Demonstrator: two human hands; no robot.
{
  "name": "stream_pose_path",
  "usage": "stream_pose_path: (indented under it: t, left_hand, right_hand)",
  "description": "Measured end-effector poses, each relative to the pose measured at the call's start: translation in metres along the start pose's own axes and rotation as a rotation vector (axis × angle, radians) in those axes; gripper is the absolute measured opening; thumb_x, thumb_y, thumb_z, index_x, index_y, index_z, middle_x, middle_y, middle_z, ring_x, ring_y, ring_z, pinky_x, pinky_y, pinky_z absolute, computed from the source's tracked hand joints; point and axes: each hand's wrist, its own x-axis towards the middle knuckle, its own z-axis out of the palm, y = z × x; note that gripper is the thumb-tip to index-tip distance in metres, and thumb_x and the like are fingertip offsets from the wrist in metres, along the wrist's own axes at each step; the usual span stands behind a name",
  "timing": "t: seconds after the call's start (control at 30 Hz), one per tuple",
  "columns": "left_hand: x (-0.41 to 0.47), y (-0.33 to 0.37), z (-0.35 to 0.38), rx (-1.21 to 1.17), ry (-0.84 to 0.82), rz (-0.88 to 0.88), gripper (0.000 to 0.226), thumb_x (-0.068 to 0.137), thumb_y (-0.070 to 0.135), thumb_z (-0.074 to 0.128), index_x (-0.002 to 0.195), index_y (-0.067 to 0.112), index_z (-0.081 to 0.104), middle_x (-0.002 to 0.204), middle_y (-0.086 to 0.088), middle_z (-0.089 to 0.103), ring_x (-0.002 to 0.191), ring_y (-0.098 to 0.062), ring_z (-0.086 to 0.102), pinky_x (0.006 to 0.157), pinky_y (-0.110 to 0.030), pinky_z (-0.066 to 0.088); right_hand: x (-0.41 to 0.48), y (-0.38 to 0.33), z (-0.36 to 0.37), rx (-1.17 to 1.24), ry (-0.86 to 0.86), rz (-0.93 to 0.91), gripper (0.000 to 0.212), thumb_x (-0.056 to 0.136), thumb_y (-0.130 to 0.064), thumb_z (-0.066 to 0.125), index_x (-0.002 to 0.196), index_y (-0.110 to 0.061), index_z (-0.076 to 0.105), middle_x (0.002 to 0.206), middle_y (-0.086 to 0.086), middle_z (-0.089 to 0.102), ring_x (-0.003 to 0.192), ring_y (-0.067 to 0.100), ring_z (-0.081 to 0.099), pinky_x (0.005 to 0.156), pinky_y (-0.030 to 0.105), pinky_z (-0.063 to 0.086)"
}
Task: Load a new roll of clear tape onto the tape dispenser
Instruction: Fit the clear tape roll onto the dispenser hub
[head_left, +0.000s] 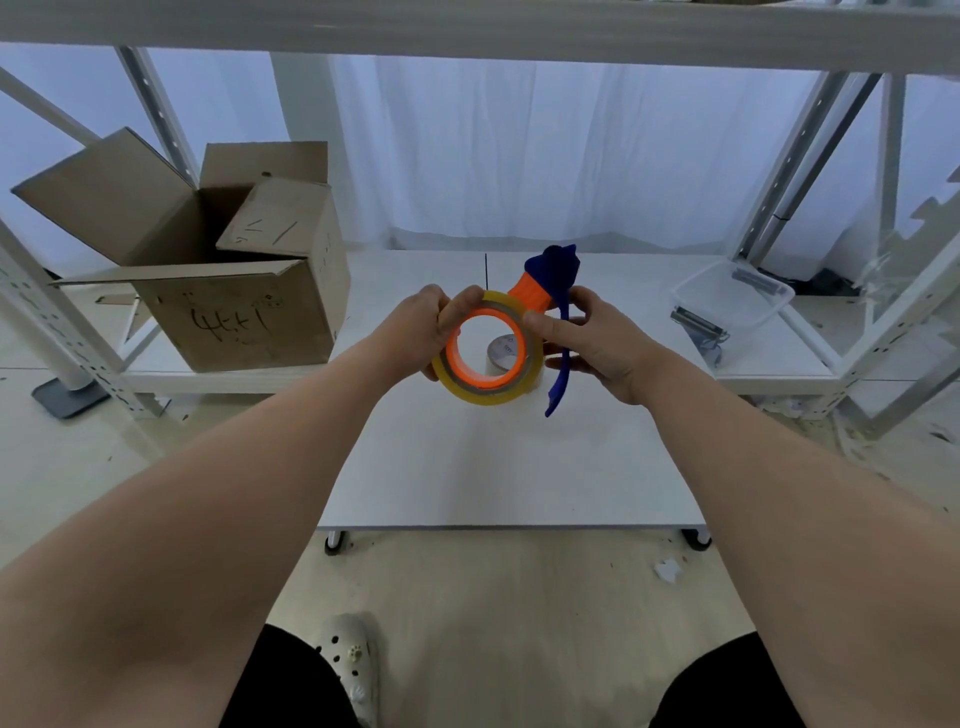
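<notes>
I hold a blue and orange tape dispenser (551, 273) above the low white table (509, 467). A yellowish clear tape roll (470, 391) sits around the dispenser's orange hub ring (457, 364). My left hand (421, 327) grips the roll's left and top edge. My right hand (592, 338) holds the dispenser by its blue frame, thumb against the roll's right side. The blue arm hangs down past my right palm. Seen through the ring, a white cardboard core (501, 353) stands on the table.
An open cardboard box (234, 306) sits on the low shelf at the left. A clear plastic tub (732, 296) with metal parts lies at the right. White metal rack posts rise on both sides. My foot in a white clog (350, 660) rests on the floor below.
</notes>
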Motion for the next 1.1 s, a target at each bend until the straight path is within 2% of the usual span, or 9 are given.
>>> stream_pose_path:
  t: [0.1,0.17,0.3,0.4,0.5,0.6,0.73,1.0,1.1]
  left_hand:
    - [-0.002,0.000,0.003,-0.039,-0.029,0.001,0.063,0.088,0.065,0.029,0.108,0.007,0.045,0.100,-0.009,0.068,0.073,-0.025,0.066,0.056,-0.028,0.052]
    - [-0.003,0.005,0.005,-0.101,-0.070,-0.032,0.064,0.089,0.066,0.026,0.114,0.010,0.044,0.102,-0.007,0.068,0.085,-0.022,0.064,0.073,-0.031,0.051]
    - [-0.003,0.016,0.001,-0.267,-0.143,-0.125,0.082,0.088,0.071,0.016,0.121,0.007,0.055,0.121,-0.004,0.060,0.118,-0.018,0.048,0.110,-0.042,0.024]
    - [-0.003,0.019,0.000,-0.402,-0.213,-0.178,0.060,0.088,0.061,0.043,0.109,0.008,0.062,0.100,-0.006,0.068,0.097,-0.021,0.062,0.097,-0.038,0.047]
    - [-0.003,0.018,0.000,-0.450,-0.264,-0.160,0.042,0.087,0.045,0.059,0.107,0.009,0.062,0.091,-0.004,0.068,0.082,-0.017,0.064,0.081,-0.031,0.053]
    - [-0.003,0.019,-0.003,-0.575,-0.250,-0.141,0.027,0.088,0.037,0.060,0.105,0.016,0.060,0.103,-0.004,0.067,0.093,-0.020,0.065,0.085,-0.033,0.054]
    - [-0.004,0.023,-0.004,-0.717,-0.231,-0.096,0.016,0.092,0.028,0.057,0.105,0.020,0.060,0.103,-0.001,0.066,0.090,-0.017,0.065,0.079,-0.028,0.055]
    - [-0.007,0.015,-0.004,-0.875,-0.323,-0.037,0.032,0.095,0.023,0.051,0.126,0.018,0.052,0.121,-0.007,0.059,0.106,-0.024,0.061,0.089,-0.035,0.053]
    - [-0.003,0.018,-0.003,-0.647,-0.253,-0.062,0.024,0.096,0.018,0.049,0.119,0.020,0.056,0.118,-0.006,0.059,0.107,-0.023,0.057,0.086,-0.030,0.051]
  right_hand:
    - [0.001,0.003,-0.001,0.042,0.002,-0.002,0.061,0.077,-0.020,0.075,0.129,-0.018,0.043,0.111,0.016,0.063,0.092,0.028,0.066,0.090,0.038,0.054]
    - [0.002,0.006,-0.004,0.053,0.012,-0.023,0.063,0.076,-0.016,0.076,0.130,-0.018,0.043,0.106,0.016,0.064,0.090,0.028,0.066,0.091,0.040,0.054]
    - [0.000,0.006,-0.008,0.055,-0.056,-0.060,0.058,0.076,-0.005,0.074,0.124,-0.022,0.047,0.087,0.005,0.063,0.082,0.022,0.064,0.086,0.035,0.052]
    - [0.000,0.007,-0.008,0.057,-0.148,-0.064,0.056,0.075,0.000,0.074,0.118,-0.028,0.051,0.088,0.002,0.059,0.085,0.020,0.062,0.087,0.034,0.051]
    - [0.002,0.009,-0.010,0.096,-0.201,-0.057,0.058,0.075,-0.001,0.072,0.120,-0.030,0.051,0.091,0.002,0.059,0.093,0.020,0.060,0.088,0.033,0.052]
    - [0.002,0.008,-0.012,0.181,-0.178,-0.040,0.067,0.072,-0.007,0.073,0.131,-0.025,0.046,0.101,0.004,0.063,0.097,0.021,0.064,0.083,0.033,0.054]
    - [0.005,0.008,-0.014,0.265,-0.148,-0.039,0.080,0.067,-0.015,0.076,0.139,-0.016,0.040,0.136,0.019,0.051,0.119,0.034,0.057,0.093,0.051,0.051]
    - [0.005,0.007,-0.019,0.346,-0.148,-0.043,0.089,0.057,-0.022,0.081,0.137,-0.013,0.042,0.134,0.018,0.053,0.120,0.036,0.056,0.092,0.051,0.052]
    - [0.005,0.011,-0.018,0.249,-0.136,-0.032,0.080,0.065,-0.020,0.079,0.137,-0.018,0.044,0.132,0.014,0.056,0.116,0.031,0.060,0.087,0.047,0.055]
